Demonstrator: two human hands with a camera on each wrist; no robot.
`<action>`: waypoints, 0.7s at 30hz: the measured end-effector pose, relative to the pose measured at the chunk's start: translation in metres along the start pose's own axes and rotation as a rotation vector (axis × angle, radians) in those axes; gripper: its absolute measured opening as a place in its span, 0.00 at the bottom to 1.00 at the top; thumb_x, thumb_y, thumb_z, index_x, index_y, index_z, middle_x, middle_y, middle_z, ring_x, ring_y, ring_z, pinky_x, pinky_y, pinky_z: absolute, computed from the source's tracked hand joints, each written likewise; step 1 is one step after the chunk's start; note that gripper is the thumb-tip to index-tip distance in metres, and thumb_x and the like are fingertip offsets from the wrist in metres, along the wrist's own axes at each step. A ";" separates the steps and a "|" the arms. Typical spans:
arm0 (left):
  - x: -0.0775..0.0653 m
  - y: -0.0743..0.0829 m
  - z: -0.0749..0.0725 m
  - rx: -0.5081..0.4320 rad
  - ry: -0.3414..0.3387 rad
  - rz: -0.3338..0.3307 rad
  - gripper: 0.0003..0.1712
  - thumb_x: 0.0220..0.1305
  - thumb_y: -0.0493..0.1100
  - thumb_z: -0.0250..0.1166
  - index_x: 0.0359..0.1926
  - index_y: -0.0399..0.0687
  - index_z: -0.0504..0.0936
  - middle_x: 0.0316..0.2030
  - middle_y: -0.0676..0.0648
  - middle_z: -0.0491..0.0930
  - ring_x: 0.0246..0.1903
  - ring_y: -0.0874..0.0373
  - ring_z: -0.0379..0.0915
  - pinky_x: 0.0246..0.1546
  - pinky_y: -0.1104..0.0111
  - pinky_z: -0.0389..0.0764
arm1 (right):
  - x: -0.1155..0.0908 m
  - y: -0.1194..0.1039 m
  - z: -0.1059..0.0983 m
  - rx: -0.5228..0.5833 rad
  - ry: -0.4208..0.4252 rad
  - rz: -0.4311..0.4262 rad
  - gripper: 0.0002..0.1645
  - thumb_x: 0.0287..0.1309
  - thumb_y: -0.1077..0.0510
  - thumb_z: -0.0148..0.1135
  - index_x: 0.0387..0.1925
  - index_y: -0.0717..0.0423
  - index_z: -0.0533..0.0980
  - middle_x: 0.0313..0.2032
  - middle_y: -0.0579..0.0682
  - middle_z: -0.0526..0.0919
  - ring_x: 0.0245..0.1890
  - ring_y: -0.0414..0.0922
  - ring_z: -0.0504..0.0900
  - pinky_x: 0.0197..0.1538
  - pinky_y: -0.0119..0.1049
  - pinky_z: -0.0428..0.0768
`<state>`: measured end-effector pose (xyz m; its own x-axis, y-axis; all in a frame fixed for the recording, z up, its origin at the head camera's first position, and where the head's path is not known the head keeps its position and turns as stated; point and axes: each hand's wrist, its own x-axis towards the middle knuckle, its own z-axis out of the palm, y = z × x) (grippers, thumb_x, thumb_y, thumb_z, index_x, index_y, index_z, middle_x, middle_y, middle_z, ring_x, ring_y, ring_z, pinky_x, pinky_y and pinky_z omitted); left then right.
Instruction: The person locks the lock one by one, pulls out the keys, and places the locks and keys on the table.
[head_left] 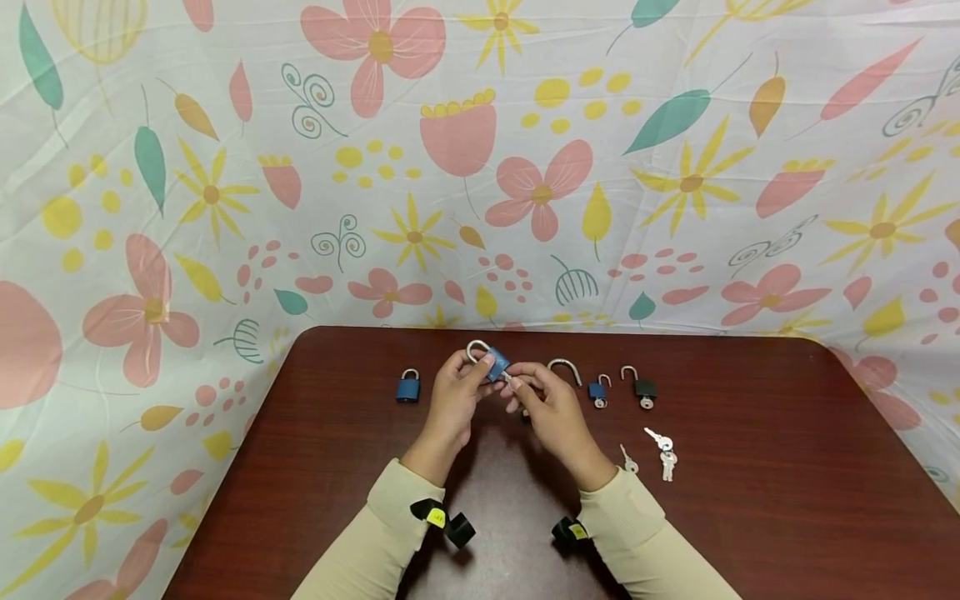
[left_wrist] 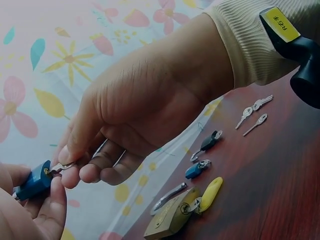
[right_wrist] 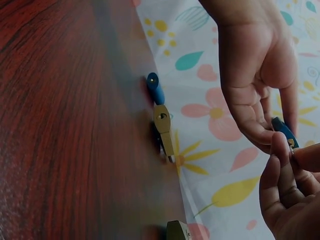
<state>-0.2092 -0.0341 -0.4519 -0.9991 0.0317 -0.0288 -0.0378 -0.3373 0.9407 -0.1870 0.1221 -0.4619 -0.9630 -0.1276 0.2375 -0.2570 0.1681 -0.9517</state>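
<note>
Raised over the back of the table, my left hand (head_left: 452,404) grips a small blue padlock (head_left: 498,365) by its body, its silver shackle pointing away. My right hand (head_left: 557,417) pinches a silver key (left_wrist: 59,168) between thumb and forefinger. The key's blade meets the brass keyhole in the padlock's bottom face, as the left wrist view shows. In the right wrist view, the fingertips of both hands come close together around the padlock (right_wrist: 286,132) and key.
Left of the hands stands another blue padlock (head_left: 408,387). Behind the right hand is a brass padlock (left_wrist: 170,214) with a yellow-headed key (left_wrist: 212,194). Farther right lie a small blue padlock (head_left: 597,392) and a black padlock (head_left: 644,388), shackles open, and loose keys (head_left: 667,464).
</note>
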 end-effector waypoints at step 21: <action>0.005 0.007 -0.007 0.054 0.007 -0.048 0.11 0.72 0.39 0.61 0.51 0.40 0.76 0.38 0.48 0.82 0.41 0.51 0.85 0.43 0.67 0.82 | 0.005 -0.009 -0.026 0.024 -0.001 -0.002 0.16 0.75 0.52 0.56 0.53 0.59 0.76 0.47 0.64 0.88 0.37 0.57 0.90 0.42 0.48 0.87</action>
<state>-0.2150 -0.0426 -0.4480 -0.9962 0.0405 -0.0768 -0.0851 -0.2838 0.9551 -0.1915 0.1451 -0.4467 -0.9624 -0.1292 0.2391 -0.2569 0.1448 -0.9555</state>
